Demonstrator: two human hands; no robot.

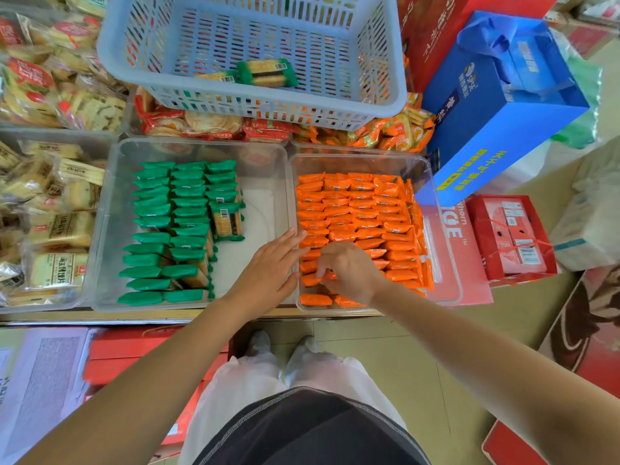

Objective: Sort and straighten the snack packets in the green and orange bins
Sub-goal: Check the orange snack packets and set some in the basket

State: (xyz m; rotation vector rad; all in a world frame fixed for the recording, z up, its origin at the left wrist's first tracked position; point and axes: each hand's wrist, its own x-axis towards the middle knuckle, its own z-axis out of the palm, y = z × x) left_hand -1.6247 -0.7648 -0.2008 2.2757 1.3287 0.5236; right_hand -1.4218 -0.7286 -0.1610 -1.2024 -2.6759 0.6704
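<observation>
Two clear plastic bins sit side by side on a low shelf. The left bin [265, 182] holds green snack packets [174, 226] stood in three rows, with bare floor on its right side. The right bin [432, 209] is packed with orange snack packets [355, 209]. My left hand [271, 266] lies flat with straight fingers over the wall between the bins, fingertips touching the orange packets. My right hand [349, 270] is curled down into the near rows of the orange bin and pinches an orange packet [312, 280].
A pale blue slotted basket [379, 105] sits above on other snack bins, holding a green packet [266, 72]. A blue gift bag [503, 105] leans at right, with red boxes [513, 236] below it. Biscuit packs [53, 196] fill bins at left. My feet stand below the shelf edge.
</observation>
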